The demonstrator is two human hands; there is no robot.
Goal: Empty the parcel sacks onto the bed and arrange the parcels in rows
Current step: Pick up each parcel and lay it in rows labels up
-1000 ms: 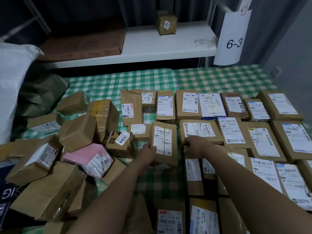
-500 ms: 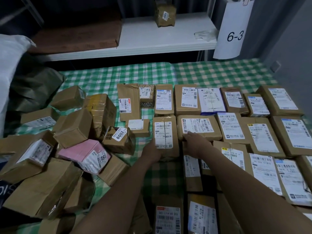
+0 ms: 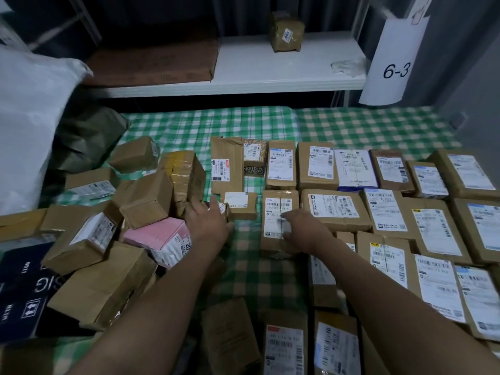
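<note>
Brown labelled parcels lie in rows (image 3: 384,212) across the right half of the green checked bed (image 3: 365,125). A loose heap of parcels (image 3: 146,201), with a pink one (image 3: 159,236) in it, covers the left side. My left hand (image 3: 208,223) lies over a small brown parcel (image 3: 225,209) at the heap's right edge, fingers and thumb curled round it. My right hand (image 3: 300,230) rests with straight fingers on a tall brown parcel (image 3: 278,201) at the left end of the second row.
A white sack (image 3: 29,131) and a dark green sack (image 3: 86,136) slump at the left of the bed. Behind the bed runs a white shelf (image 3: 270,74) with one parcel (image 3: 286,31) and a brown slab. A "6-3" sign (image 3: 395,69) hangs at the right.
My left hand left the tall parcel's left side and moved left onto the small parcel. My right hand shifted from the neighbouring parcel onto the tall one.
</note>
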